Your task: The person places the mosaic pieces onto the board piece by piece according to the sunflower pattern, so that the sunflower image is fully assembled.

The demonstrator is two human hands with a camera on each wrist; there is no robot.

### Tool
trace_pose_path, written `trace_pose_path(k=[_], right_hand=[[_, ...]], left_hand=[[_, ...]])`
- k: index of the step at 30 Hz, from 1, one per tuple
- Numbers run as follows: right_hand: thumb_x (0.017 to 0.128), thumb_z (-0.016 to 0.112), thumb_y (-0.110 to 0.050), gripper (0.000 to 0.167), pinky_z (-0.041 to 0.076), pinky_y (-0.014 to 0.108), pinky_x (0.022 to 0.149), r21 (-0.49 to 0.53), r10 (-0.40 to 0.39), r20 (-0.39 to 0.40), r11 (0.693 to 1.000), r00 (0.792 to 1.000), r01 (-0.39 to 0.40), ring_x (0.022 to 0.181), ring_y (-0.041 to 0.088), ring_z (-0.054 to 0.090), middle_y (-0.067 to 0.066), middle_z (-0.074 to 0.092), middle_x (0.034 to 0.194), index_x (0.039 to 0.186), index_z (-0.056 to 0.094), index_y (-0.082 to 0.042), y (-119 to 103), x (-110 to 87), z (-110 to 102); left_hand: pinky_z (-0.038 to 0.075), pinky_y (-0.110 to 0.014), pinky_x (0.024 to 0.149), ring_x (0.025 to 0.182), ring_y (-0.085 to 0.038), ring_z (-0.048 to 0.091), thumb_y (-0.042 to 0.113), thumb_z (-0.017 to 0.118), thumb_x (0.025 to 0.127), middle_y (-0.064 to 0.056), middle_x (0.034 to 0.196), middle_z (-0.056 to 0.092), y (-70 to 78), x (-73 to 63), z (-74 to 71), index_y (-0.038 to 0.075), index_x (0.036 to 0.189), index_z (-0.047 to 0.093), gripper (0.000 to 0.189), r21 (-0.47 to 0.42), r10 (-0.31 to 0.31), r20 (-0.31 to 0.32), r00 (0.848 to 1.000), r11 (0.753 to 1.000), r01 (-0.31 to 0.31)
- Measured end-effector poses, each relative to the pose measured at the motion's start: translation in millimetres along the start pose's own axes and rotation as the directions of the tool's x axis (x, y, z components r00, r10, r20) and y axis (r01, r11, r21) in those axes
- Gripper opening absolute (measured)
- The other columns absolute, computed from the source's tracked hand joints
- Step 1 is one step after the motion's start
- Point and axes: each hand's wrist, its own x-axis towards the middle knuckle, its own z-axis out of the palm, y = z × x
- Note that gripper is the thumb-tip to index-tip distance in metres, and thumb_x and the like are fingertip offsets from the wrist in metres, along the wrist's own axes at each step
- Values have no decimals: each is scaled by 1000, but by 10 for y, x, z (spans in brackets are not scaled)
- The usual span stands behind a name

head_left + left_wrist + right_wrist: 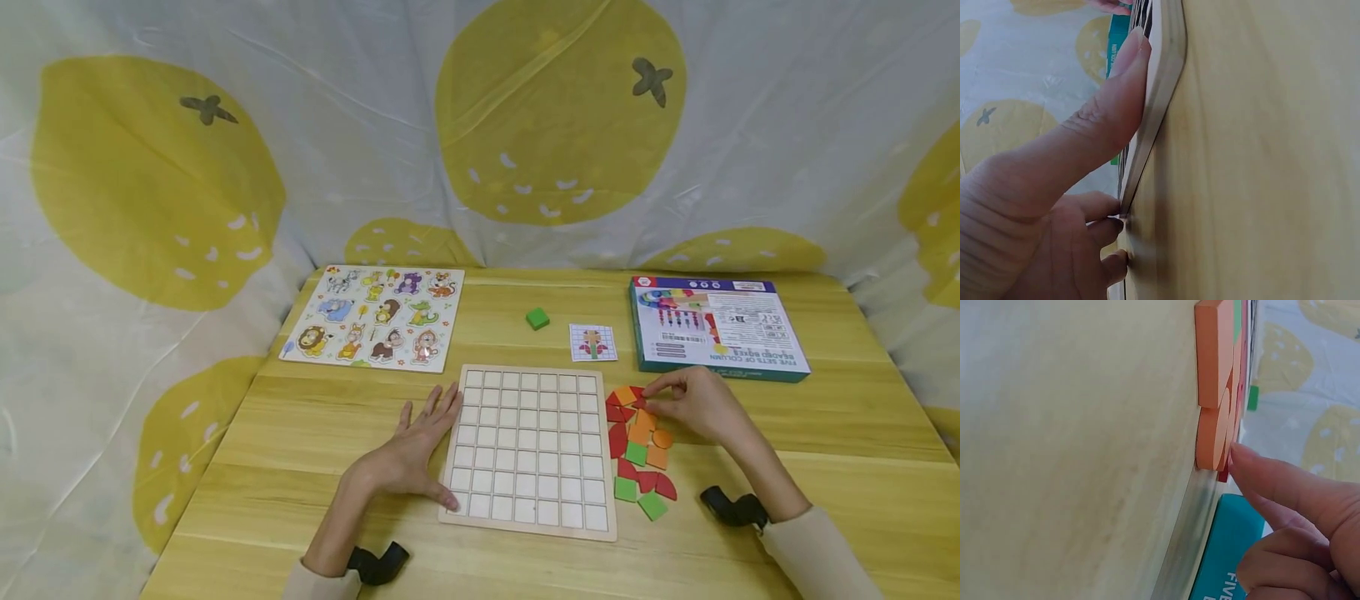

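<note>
A wooden board (532, 454) with a grid of pale squares lies on the table. My left hand (408, 450) is spread along its left side, thumb on the near left corner and fingertips at the edge; in the left wrist view the thumb lies over the board's rim (1163, 81). To the board's right lies a cluster of flat red, orange and green pieces, among them an orange disc (662, 438) and a green square (626, 489). At the cluster's far end my right hand (697, 404) pinches a small red piece (639, 402) between thumb and index finger, other fingers curled.
Beyond the board are a small green block (537, 318) and a pattern card (592, 343) with a flower drawing. An animal puzzle board (375, 318) lies at the back left, a teal-sided box (720, 329) at the back right. A lemon-print cloth (360, 150) hangs behind the table.
</note>
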Motion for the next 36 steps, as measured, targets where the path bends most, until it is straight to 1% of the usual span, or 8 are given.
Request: trace_pose_path(k=[7,11,16,21,24,28,31,36], right_hand=[[90,80,-19,18,25,26,53,10,17,3,1000,1000,-17,56,14,35,-5,36,57,103,82,-7,-16,-2,-2],[91,80,-21,19,25,26,53,21,22,9,1000,1000,-22,57,14,35,-5,36,58,104,82,-7,3,6,-2],[92,79,-22,22,24,25,51,57,20,37,998,999,-22,55,13,33,-5,35,58,107,81,-6,52,14,-9],[93,78,-21,26,24,25,51,112,17,62,993,998,-24,58,14,36,-4,35,62,112,80,-4,69,18,0],[93,78,-20,22,25,26,52,114,18,55,993,998,-24,60,14,36,-3,43,65,108,80,-5,83,12,-6],[92,79,-19,19,25,27,53,127,28,66,991,997,-37,61,13,35,-3,44,67,103,80,-4,117,-2,-30],[91,80,-21,22,26,27,52,138,31,76,990,997,-42,60,13,36,-3,40,66,104,79,-3,148,-3,-51],[93,78,-22,24,25,27,51,135,26,90,990,996,-38,58,12,34,-4,36,64,110,79,-5,187,5,-79]], left_hand=[[-10,-72,124,161,-35,-15,47,96,64,-11,174,-15,-21,0,-7,8,166,-2,147,-25,30,0,1000,999,-30],[-10,-71,124,162,-35,-14,49,95,64,-11,174,-15,-47,7,-9,7,166,-3,148,-33,39,-12,999,999,-39],[-14,-70,124,162,-33,-14,50,94,65,-12,174,-16,-70,26,-6,6,165,-6,149,-51,27,-19,999,998,-28],[-15,-70,124,162,-32,-14,51,94,64,-11,174,-16,-79,46,-2,7,165,-7,150,-52,15,-19,1000,999,-16],[-15,-70,124,162,-32,-14,52,94,64,-11,174,-16,-80,50,1,7,165,-7,150,-51,13,-18,1000,999,-14],[-15,-70,124,162,-31,-14,53,94,64,-11,173,-16,-80,50,0,7,165,-8,151,-44,10,-11,1000,999,-11],[-15,-69,124,162,-31,-15,53,94,64,-11,173,-16,-76,50,-6,7,165,-8,151,-39,6,-8,1000,999,-6],[-14,-70,124,162,-32,-14,52,94,64,-11,173,-16,-57,53,-23,8,166,-7,150,-35,2,-5,1000,999,-2]])
